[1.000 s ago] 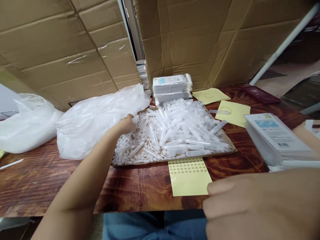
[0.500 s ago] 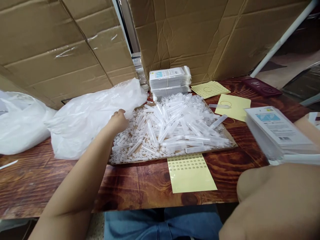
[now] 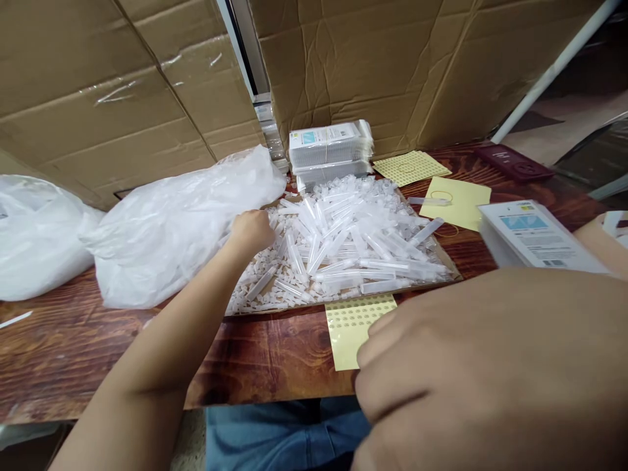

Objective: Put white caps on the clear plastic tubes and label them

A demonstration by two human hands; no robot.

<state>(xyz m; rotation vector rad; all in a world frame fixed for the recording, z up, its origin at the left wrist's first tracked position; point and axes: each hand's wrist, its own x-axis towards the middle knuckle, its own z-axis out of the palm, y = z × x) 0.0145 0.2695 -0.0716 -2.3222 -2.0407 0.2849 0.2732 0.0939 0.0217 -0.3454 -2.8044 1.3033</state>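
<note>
My left hand point(image 3: 254, 230) is over the left side of a heap of small white plastic pieces point(image 3: 252, 288), next to the longer clear tubes. Its fingers curl down and away from me, so whatever they hold is hidden. Clear plastic tubes point(image 3: 353, 242) lie piled in the middle and right of a flat cardboard tray point(image 3: 441, 282). Very close to the camera, my right hand point(image 3: 441, 366) is closed, its fingers bent under; anything in it is out of sight. It covers part of a yellow sticker sheet point(image 3: 346, 340) at the tray's front edge.
White plastic bags point(image 3: 186, 229) lie on the left. Banded printed packages point(image 3: 328, 147) stand behind the tray. More packages point(image 3: 540, 235), yellow sheets point(image 3: 461, 199) and a dark red device point(image 3: 514, 163) lie right. Cardboard point(image 3: 353, 65) stands behind. Someone's bare skin shows beside a white strap point(image 3: 613, 226).
My left hand has shifted right over the small pieces, toward the tubes. My right hand has come into view from the lower right, moving left across the sticker sheet and the packages.
</note>
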